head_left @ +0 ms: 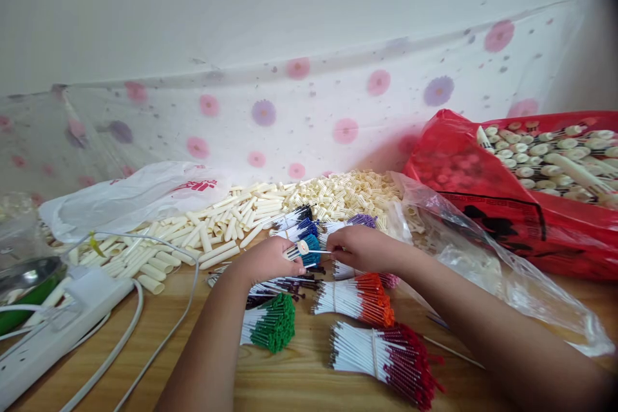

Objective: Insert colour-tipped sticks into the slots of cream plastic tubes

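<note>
In front of me my left hand [263, 262] is closed around a cream pen part [302, 248] whose round end faces right. My right hand [363, 246] pinches a thin white pen refill [319, 252], and its left end meets that round end. Whether it sits inside cannot be made out. Below the hands lie banded bundles of white refills with coloured ends: a green bundle [274, 323], an orange bundle [360, 299] and a dark red bundle [383, 360]. Behind are a teal bundle [311, 259], a blue bundle [302, 230] and a purple bundle [360, 221].
Cream pen tubes [226, 222] and small slotted cream parts [342, 196] are heaped along the back. A red bag [463, 187] of filled pen bodies stands right, beside clear plastic [512, 296]. At left lie a power strip [58, 335], cables and a white bag [130, 196].
</note>
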A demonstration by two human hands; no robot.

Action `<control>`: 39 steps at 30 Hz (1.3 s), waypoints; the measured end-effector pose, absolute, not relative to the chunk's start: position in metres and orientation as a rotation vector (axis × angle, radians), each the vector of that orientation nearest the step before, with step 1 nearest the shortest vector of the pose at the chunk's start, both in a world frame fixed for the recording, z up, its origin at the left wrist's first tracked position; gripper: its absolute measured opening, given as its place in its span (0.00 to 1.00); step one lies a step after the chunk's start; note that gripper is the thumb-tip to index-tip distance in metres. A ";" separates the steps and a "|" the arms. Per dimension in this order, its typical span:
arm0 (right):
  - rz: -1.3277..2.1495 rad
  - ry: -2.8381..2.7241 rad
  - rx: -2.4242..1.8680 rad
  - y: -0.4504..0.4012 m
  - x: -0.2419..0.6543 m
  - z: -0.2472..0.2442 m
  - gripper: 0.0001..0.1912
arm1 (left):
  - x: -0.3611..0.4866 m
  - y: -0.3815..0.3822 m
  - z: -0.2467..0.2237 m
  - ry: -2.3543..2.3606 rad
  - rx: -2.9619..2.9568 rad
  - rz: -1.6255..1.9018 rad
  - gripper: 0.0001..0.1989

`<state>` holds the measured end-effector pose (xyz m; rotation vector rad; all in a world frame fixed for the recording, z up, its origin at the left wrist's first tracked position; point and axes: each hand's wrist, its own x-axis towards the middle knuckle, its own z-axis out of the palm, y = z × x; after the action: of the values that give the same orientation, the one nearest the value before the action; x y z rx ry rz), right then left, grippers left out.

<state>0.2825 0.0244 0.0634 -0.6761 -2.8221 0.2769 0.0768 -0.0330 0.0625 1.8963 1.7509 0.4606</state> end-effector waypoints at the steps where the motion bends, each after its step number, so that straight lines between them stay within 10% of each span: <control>1: 0.308 -2.806 -0.674 0.025 0.282 0.063 0.09 | 0.076 -0.033 0.063 1.752 1.889 0.435 0.09; 13: 0.612 -2.507 -0.637 0.027 0.276 0.052 0.23 | 0.065 -0.047 0.082 1.652 1.680 0.610 0.10; 22: 0.819 -2.168 -0.391 0.009 0.277 0.061 0.13 | 0.091 -0.037 0.066 1.375 1.613 1.021 0.13; 33: 0.956 -1.823 -0.219 0.000 0.271 0.052 0.31 | 0.112 -0.042 0.066 1.271 1.654 1.173 0.11; 39: 0.721 -1.906 -0.142 0.004 0.282 0.059 0.22 | 0.113 -0.043 0.063 1.155 1.642 1.156 0.12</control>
<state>0.2820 0.0036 0.0586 -0.1420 -1.9063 0.7205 0.1133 -0.0428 0.0632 1.6416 1.1551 1.1563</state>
